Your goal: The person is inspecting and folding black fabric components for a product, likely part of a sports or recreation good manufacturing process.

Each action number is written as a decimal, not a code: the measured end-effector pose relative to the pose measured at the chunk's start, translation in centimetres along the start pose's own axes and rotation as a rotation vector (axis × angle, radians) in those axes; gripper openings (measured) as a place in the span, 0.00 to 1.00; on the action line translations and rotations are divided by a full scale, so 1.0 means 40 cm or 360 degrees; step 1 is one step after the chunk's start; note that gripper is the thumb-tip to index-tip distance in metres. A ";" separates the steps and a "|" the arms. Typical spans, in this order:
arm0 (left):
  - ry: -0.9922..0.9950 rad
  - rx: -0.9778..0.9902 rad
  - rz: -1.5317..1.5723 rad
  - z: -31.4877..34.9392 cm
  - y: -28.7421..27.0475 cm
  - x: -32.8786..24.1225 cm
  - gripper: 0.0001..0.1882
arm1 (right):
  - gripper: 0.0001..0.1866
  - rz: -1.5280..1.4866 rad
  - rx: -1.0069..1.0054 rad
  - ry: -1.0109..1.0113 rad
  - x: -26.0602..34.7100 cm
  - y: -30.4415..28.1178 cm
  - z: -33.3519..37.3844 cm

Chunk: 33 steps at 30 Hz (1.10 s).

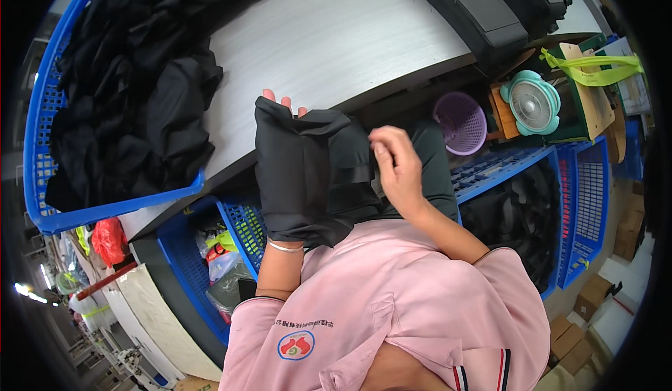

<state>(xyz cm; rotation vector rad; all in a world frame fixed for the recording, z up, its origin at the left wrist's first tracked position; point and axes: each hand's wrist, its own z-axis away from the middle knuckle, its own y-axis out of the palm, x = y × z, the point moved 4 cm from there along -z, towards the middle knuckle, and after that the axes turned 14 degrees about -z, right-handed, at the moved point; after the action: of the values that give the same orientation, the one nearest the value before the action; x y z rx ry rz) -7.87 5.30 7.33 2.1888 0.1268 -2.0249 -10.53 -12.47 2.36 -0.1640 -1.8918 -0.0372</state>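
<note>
A black fabric sleeve or pouch (294, 174) is pulled over my left hand (285, 102) and forearm. Past its upper rim show several stretched fingertips of that hand; the palm and thumb are hidden under the cloth. A pale bangle (285, 248) circles my left wrist, just below the fabric's lower edge. To the right, over my dark trousers (437, 167), my right hand (399, 170) hovers with loosely bent fingers, apart from the sleeve. Nothing shows between those fingers. A dark strip lies across the gap between the sleeve and my right hand.
A blue crate (119, 212) heaped with black cloth (150, 104) stands left on the white table (308, 37). Black pieces (476, 13) are stacked at the far right. Below stand a purple basket (460, 121), a teal fan (533, 102) and blue crates (584, 202) beside my legs.
</note>
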 end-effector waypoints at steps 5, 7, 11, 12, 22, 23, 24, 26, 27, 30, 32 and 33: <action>0.0060 0.0284 -0.1482 0.034 0.030 0.002 0.34 | 0.10 0.0362 0.0134 -0.0533 0.108 0.026 -0.063; 0.0309 0.0433 -0.1898 0.050 0.045 -0.010 0.34 | 0.07 0.0389 0.0388 -0.0586 0.112 0.043 -0.104; 0.0204 0.0574 -0.1327 0.042 -0.012 -0.009 0.32 | 0.06 -0.0799 0.1005 0.0737 0.060 0.005 -0.143; 0.0021 0.0634 -0.0943 0.036 -0.036 0.004 0.32 | 0.08 -0.1286 0.0806 0.0859 0.063 -0.014 -0.153; -0.0765 0.0740 0.0504 0.131 -0.050 0.195 0.28 | 0.11 -0.1168 0.0256 0.0936 -0.010 -0.051 -0.265; -0.0759 0.0719 0.0532 0.136 -0.040 0.197 0.28 | 0.12 -0.1195 0.0176 0.0848 -0.016 -0.063 -0.266; -0.0742 0.0694 0.0538 0.136 -0.033 0.197 0.27 | 0.13 -0.1203 0.0064 0.0798 -0.021 -0.078 -0.259; -0.0707 0.0640 0.0548 0.127 -0.024 0.191 0.27 | 0.15 -0.1126 0.0054 0.0626 -0.011 -0.098 -0.231; -0.0678 0.0617 0.0539 0.119 -0.021 0.186 0.26 | 0.16 -0.0740 0.0081 0.0357 0.010 -0.108 -0.215; -0.0606 0.0579 0.0545 0.096 -0.010 0.176 0.25 | 0.25 0.0285 0.0242 -0.0405 0.084 -0.099 -0.166; -0.0587 0.0586 0.0550 0.087 0.000 0.176 0.25 | 0.28 0.0470 0.0326 -0.0559 0.107 -0.069 -0.145; -0.0586 0.0591 0.0552 0.084 0.005 0.177 0.24 | 0.29 0.0568 0.0322 -0.0676 0.116 -0.055 -0.143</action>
<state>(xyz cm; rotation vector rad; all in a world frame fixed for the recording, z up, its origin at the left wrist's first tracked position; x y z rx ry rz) -10.55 4.21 0.05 1.7945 -0.6710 -2.3253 -6.91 -14.84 8.72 -0.3926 -2.2441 0.4628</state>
